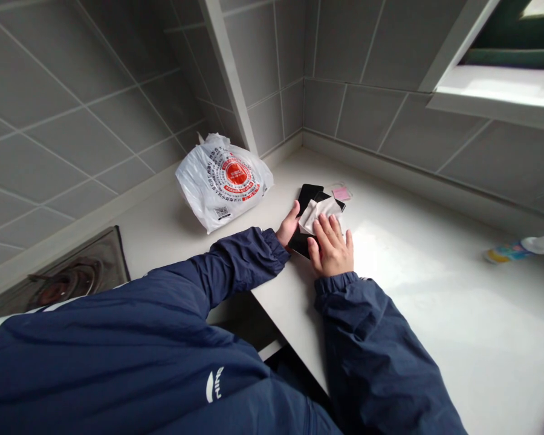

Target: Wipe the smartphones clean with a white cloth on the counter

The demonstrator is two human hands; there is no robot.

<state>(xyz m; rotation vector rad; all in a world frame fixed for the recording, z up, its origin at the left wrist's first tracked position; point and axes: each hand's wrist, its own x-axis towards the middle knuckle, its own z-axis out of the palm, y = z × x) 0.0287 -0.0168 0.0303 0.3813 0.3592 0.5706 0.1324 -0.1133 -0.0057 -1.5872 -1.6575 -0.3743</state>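
My left hand (288, 228) grips the left edge of a black, glossy phone (301, 244), thumb raised at its side; the fingers beneath are hidden. Pressed onto the phone's upper face is a crumpled whitish cloth (312, 216), which covers most of its middle. My right hand (333, 248) lies over that cloth, its fingers holding it down against the screen. Just behind, partly covered, a second black phone-like slab (310, 194) rests on the white counter (390, 272). A small pink item (341, 193) with a thin loop lies to its right.
A white plastic bag (222, 181) with red and black print stands left of my hands. Further left is a gas stove (72, 281). A bottle (517, 249) with a colourful label lies at the right. Grey tiled walls meet behind; an opening shows below the counter edge.
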